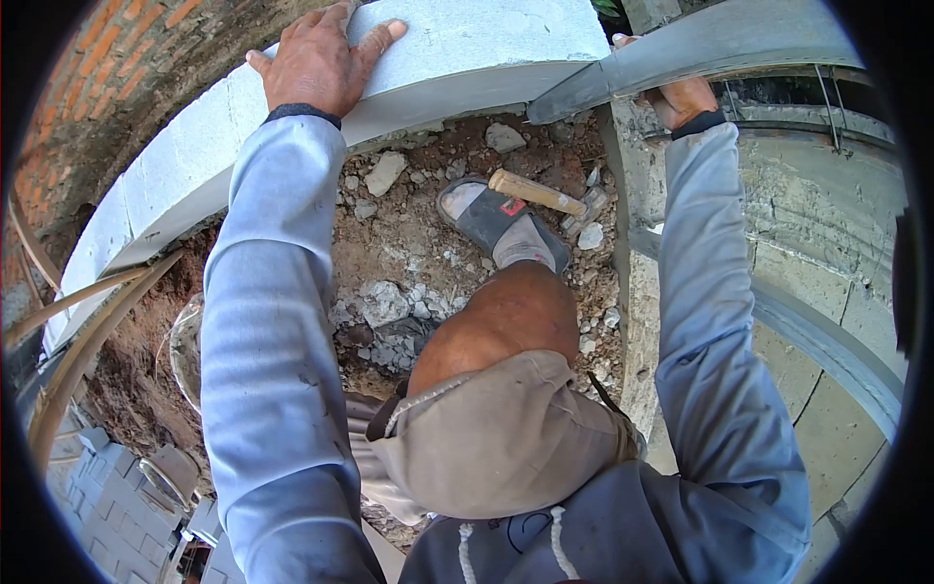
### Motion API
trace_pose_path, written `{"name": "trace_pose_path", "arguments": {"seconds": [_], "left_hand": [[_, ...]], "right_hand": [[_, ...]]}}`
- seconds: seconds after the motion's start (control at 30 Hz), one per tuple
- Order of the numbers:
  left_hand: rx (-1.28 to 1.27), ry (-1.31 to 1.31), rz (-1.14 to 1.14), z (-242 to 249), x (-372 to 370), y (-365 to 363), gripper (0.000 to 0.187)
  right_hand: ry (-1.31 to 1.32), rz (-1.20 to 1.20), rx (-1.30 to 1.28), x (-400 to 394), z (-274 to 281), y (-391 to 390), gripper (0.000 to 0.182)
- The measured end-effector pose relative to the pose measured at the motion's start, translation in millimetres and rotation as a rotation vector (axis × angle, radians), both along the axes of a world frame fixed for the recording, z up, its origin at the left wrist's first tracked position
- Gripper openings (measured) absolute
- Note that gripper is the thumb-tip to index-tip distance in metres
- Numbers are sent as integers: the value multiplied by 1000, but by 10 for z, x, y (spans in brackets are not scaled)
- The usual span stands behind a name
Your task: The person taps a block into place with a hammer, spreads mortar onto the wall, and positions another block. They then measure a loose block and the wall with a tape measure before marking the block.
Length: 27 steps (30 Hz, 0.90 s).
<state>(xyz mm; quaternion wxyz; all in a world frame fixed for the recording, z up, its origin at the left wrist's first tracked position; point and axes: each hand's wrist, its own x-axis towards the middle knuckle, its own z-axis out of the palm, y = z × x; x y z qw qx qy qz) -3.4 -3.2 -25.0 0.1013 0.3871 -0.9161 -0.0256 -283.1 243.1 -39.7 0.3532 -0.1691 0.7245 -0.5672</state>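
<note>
Reaching forward with both arms, I have my left hand (316,66) palm down on the white wall (477,39) ahead, fingers spread, clamped on nothing. My right hand (686,101) is partly hidden behind the beam (715,47); I cannot tell whether it is closed. The beam's end overlaps the wall's right end in view. Below: rubble (384,304), and a hammer (537,192) at my shoe (491,219). Poles (80,378) cross before the wall's left end.

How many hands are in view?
2: the left hand lies on the white blocks; the right hand is at the grey metal strip, partly hidden behind it.
</note>
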Motion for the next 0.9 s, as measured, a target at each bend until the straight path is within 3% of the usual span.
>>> {"name": "trace_pose_path", "arguments": {"seconds": [0.53, 0.63, 0.7, 0.9], "left_hand": [[41, -4, 3, 32, -3, 10, 83], [-1, -5, 2, -1, 1, -6, 83], [8, -2, 2, 1, 2, -9, 82], [38, -13, 5, 33, -10, -2, 82]], "right_hand": [[-105, -127, -111, 180, 101, -59, 17], [-128, -85, -136, 102, 64, -35, 16], [-186, 120, 2, -46, 73, 8, 18], [-201, 76, -12, -222, -93, 14, 21]]}}
